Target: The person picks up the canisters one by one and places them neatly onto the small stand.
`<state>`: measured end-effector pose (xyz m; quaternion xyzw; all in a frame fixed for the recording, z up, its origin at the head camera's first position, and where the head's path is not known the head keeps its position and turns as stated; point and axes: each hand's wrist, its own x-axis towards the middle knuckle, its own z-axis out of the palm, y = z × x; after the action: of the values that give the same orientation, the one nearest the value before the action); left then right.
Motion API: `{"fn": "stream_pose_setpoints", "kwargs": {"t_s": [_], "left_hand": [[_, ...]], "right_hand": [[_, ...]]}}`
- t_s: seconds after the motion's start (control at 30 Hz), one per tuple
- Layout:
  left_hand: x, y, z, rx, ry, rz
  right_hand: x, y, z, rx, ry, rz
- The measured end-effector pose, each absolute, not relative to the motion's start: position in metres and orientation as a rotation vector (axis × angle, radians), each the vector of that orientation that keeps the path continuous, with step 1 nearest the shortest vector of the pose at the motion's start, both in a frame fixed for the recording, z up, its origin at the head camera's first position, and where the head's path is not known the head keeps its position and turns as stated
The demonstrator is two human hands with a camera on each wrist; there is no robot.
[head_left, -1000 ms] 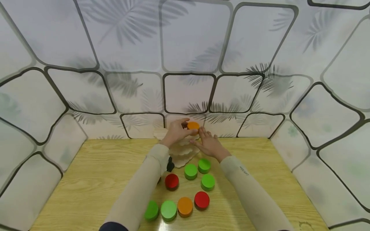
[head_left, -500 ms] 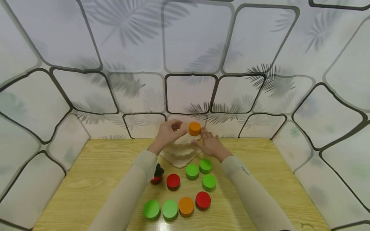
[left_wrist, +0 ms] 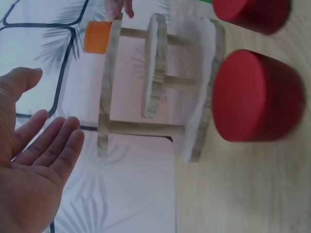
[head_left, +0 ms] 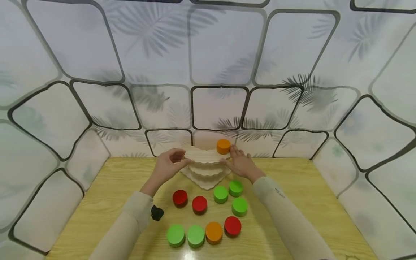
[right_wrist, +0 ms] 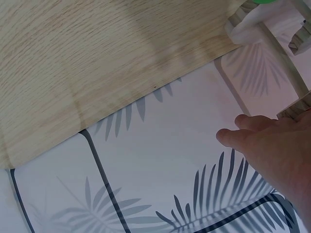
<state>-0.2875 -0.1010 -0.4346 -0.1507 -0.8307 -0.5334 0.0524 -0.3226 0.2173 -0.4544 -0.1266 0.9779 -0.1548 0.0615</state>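
Note:
A wooden tiered stand (head_left: 204,156) with wavy-edged boards stands at the back of the table. On the right end of its top board sits an orange cylinder block (head_left: 223,146), also seen in the left wrist view as an orange block (left_wrist: 96,37). My right hand (head_left: 242,164) is at the stand's right end, its extended fingertips right at the orange block and its thumb by the top board's edge. My left hand (head_left: 168,167) holds nothing, close to the left end of the top board. In the left wrist view the left hand (left_wrist: 39,155) has its palm showing and fingers loosely bent.
In front of the stand lie several green blocks (head_left: 220,194), red blocks (head_left: 199,205) and another orange block (head_left: 213,232). A small black object (head_left: 157,213) shows at the left sleeve. A patterned wall covering (head_left: 221,108) rises right behind the stand.
My left hand has let go of the orange block and moved left and down to the stand's left end. The orange block stays on the top board, with my right hand still beside it.

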Motion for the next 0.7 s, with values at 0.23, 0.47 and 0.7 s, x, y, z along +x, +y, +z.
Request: {"fn": "stream_pose_setpoints", "kwargs": {"t_s": [0.23,0.47,0.7], "left_hand": [[-0.268,-0.122,-0.450,-0.370,-2.571,-1.655],[-0.255,-0.130,-0.469,-0.351,-2.572,-1.683],[-0.241,-0.137,-0.487,-0.370,-2.587,-1.720]], "right_hand": [[-0.322,0.217,-0.454,-0.374,2.958,-0.458],[-0.323,0.218,-0.456,-0.383,2.958,-0.468],[-0.323,0.218,-0.457,-0.382,2.947,-0.476]]}}
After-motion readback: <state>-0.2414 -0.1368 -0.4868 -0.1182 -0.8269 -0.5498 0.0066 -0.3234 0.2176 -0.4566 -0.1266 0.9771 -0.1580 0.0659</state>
